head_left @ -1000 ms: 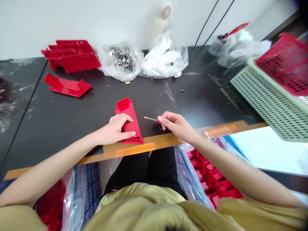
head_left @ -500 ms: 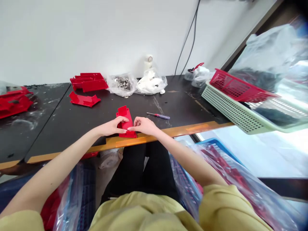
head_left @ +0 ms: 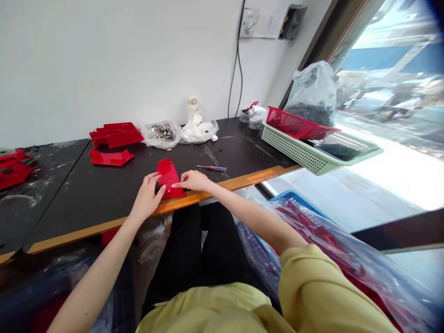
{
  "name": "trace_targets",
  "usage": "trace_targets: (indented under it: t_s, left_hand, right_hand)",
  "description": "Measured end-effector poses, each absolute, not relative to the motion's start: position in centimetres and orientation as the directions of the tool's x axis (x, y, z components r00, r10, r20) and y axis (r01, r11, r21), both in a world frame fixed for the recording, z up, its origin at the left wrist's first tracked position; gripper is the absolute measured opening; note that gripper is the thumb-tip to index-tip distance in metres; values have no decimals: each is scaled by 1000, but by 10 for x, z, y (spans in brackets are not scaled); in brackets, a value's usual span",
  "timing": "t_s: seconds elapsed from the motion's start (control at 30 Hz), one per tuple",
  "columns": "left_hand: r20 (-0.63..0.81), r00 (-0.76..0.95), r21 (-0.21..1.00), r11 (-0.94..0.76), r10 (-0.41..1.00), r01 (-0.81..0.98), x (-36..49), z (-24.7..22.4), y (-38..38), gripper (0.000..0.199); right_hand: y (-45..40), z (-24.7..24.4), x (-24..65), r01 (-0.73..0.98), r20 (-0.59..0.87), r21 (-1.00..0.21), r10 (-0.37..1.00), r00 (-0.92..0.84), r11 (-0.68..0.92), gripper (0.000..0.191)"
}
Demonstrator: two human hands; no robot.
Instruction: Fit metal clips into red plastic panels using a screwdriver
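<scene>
A red plastic part [head_left: 169, 178] with a raised flap at its far end lies on the black table by the front edge. My left hand [head_left: 148, 195] grips its left side, the thumb over the near corner and the fingers along the edge. From the right, my right hand [head_left: 193, 180] reaches over the part with fingers pinched together close to its surface; whatever is between the fingertips is too small to make out. Right of the part lies a screwdriver [head_left: 217, 168] with a purple and red handle.
Behind are a bent red part [head_left: 111, 157], stacked red parts [head_left: 120, 136], a bag of small metal pieces [head_left: 161, 133] and a bag of white pieces [head_left: 199, 129]. More red parts [head_left: 14, 171] lie far left. Baskets [head_left: 294, 148] stand right; a bagged blue crate [head_left: 294, 199] sits below.
The view has swung to the right and upward. My left hand has shifted from over the red part to its left side. My right hand keeps its pinch above the part.
</scene>
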State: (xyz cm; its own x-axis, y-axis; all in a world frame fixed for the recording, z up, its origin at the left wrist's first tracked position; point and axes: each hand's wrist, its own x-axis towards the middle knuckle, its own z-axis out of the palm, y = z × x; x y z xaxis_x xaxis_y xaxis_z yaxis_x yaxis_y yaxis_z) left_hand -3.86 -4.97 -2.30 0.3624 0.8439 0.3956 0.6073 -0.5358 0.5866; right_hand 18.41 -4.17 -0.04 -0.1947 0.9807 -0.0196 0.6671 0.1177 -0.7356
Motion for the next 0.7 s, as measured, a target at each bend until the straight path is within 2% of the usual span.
trace_targets:
  t_s: [0.13,0.27,0.4,0.5,0.7]
  left_hand:
    - [446,258,624,-505,857,597,-49,-31,-55,36]
    - [455,177,678,-468,873,568,-54,-39,-47,34]
    - [442,120,702,-426,889,571,-56,-41,-46,37]
    - [415,121,695,-400,902,597,-56,-40,-48,39]
    - [366,221,608,-412,904,678,-58,-39,-41,32]
  right_hand:
    - [-63,-12,180,470,213,-851,972,-99,234,30]
    - [-75,-21,175,201,275,-937,958,-80,286,23]
    - [-87,-6,198,-121,186,-972,975,124,201,33]
    - [-116,16,238,-305,73,-944,980,183,128,38]
    - [-204,25,298,-395,-89,-918,954,285,32,30]
